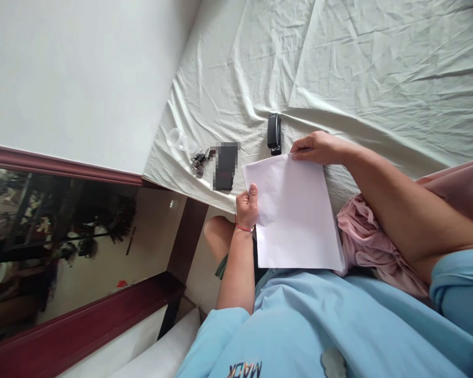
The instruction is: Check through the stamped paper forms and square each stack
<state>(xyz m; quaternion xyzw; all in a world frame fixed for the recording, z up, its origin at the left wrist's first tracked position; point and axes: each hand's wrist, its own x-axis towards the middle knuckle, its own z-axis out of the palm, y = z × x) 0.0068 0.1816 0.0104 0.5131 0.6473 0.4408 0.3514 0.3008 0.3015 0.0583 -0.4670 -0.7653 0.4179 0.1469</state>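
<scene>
A small stack of white paper sheets (299, 215) lies over my lap, tilted slightly, its blank side up. My left hand (247, 206) grips the left edge of the sheets, thumb on top and fingers curled beneath. At the far edge, my right hand (315, 148) pinches the paper near its top right part; some of its fingertips are hidden. Just beyond the paper's top edge, a black stapler (274, 132) rests on the sheet-covered bed, close to my right hand but apart from it.
On the pale green bedsheet (362, 58) lie a blurred dark phone-like object (225, 167), a bunch of keys (199, 161) and a clear plastic cup (180, 139). Pink cloth (366, 231) is bunched at my right. A dark red wooden frame (102, 315) edges a mirror-like panel on the left.
</scene>
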